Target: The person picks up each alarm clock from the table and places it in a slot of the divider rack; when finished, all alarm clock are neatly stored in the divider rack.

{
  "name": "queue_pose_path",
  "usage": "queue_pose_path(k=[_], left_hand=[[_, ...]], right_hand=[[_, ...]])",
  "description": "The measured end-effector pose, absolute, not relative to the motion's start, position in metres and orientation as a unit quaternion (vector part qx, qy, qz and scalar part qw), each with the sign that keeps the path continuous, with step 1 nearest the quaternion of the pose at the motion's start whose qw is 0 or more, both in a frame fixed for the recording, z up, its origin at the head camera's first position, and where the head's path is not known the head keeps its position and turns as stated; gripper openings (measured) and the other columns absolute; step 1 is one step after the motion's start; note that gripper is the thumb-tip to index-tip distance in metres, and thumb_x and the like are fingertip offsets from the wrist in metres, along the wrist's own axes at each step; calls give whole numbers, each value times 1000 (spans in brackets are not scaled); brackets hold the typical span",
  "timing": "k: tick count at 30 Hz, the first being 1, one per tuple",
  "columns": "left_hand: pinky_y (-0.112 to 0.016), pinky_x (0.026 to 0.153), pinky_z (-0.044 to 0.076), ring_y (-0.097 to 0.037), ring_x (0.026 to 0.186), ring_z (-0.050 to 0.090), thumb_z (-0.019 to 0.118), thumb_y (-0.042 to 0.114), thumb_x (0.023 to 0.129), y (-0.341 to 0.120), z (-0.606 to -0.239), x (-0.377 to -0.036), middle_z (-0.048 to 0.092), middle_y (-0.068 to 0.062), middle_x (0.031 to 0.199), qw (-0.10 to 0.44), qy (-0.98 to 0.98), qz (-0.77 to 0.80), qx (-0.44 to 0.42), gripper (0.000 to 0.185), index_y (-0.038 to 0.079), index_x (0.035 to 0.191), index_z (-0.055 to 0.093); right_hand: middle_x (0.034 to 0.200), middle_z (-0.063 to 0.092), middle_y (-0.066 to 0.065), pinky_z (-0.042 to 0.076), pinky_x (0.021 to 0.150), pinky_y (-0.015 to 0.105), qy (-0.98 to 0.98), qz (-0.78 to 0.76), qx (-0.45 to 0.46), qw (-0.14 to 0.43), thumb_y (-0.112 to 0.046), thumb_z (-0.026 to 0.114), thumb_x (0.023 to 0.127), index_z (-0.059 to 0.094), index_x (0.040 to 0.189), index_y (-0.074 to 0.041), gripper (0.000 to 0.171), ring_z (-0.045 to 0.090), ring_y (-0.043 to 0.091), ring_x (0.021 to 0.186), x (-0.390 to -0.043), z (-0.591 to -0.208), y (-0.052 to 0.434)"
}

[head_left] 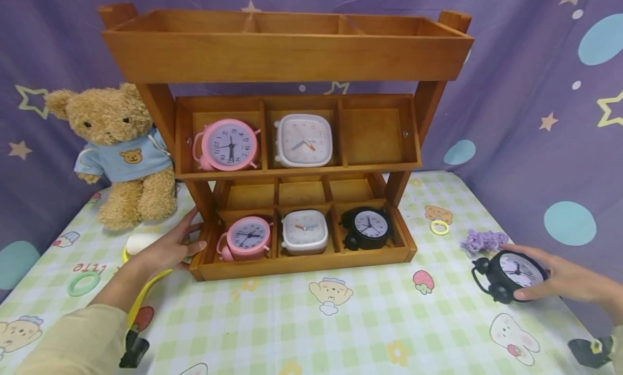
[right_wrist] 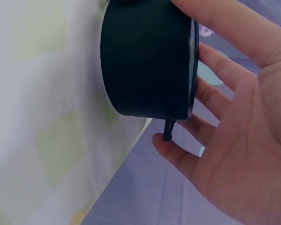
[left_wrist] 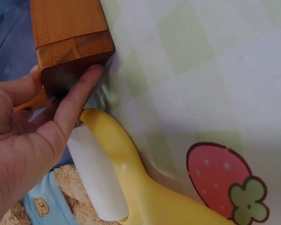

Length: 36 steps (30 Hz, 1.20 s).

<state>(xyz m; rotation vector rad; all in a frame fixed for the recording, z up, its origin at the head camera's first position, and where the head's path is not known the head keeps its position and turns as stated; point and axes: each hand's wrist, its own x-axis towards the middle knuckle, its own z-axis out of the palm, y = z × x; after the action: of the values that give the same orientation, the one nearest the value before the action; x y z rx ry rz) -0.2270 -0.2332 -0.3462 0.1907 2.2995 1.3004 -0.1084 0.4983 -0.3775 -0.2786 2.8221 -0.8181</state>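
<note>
My left hand (head_left: 165, 250) rests against the left end of the wooden shelf (head_left: 302, 267), its fingers straight along the base's corner in the left wrist view. At the far right, my right hand (head_left: 569, 275) grips a black twin-bell alarm clock (head_left: 521, 272) by its rim, face up; whether it touches the table cannot be told. The shelf's middle tier holds a pink alarm clock (head_left: 230, 145) lying sideways and a white square clock (head_left: 304, 140); its right compartment is bare. In the bottom tier sit another pink clock (head_left: 249, 238), a white clock (head_left: 305, 230) and a black clock (head_left: 371, 224).
A teddy bear (head_left: 121, 153) in a blue top sits left of the shelf. Near my left hand lies a yellow-handled white roller (left_wrist: 96, 173). A green ring (head_left: 84, 283) is at left; a yellow ring (head_left: 439, 227) and purple scrunchie (head_left: 483, 241) lie right.
</note>
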Motion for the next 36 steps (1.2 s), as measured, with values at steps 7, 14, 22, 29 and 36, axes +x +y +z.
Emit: queue_pose_path(k=[7,14,22,29,36], left_hand=[[-71,91,46,-64,139,22,50,6,106,-233,-345,-227,-3,-40,160,243,843,474,70,94,21,157,-27],[-71,91,47,-64,139,23,50,6,106,-233,-345,-227,-3,-40,160,244,845,472,68,94,21,157,-27],[-71,90,47,-64,139,24,49,6,106,-233,-345,-227,-2,-40,160,245,845,470,69,93,21,157,-28],[-69,90,48,-64,139,24,49,6,106,-234,-346,-228,-3,-41,159,245,842,475,76,93,21,157,-28],[-68,90,49,-64,138,25,48,5,107,-235,-347,-228,-5,-42,158,248,835,485,80,93,20,156,-30]], right_hand=[[148,37,36,47,80,37,950,-283,-86,101,-13,83,83,36,158,-15,88,28,-23,107,-109,-377,499],[145,42,29,45,75,23,950,-286,-84,92,-13,85,81,42,155,-16,85,36,-17,107,-106,-376,496],[140,49,13,45,75,22,952,-282,-90,81,-13,86,79,46,152,-16,83,42,-13,106,-104,-374,492],[140,52,7,45,75,23,957,-266,-95,72,-15,88,78,48,150,-13,82,38,-16,109,-102,-364,483],[134,57,19,46,71,24,963,-244,-97,64,-20,89,77,49,149,-15,82,48,-5,99,-99,-346,468]])
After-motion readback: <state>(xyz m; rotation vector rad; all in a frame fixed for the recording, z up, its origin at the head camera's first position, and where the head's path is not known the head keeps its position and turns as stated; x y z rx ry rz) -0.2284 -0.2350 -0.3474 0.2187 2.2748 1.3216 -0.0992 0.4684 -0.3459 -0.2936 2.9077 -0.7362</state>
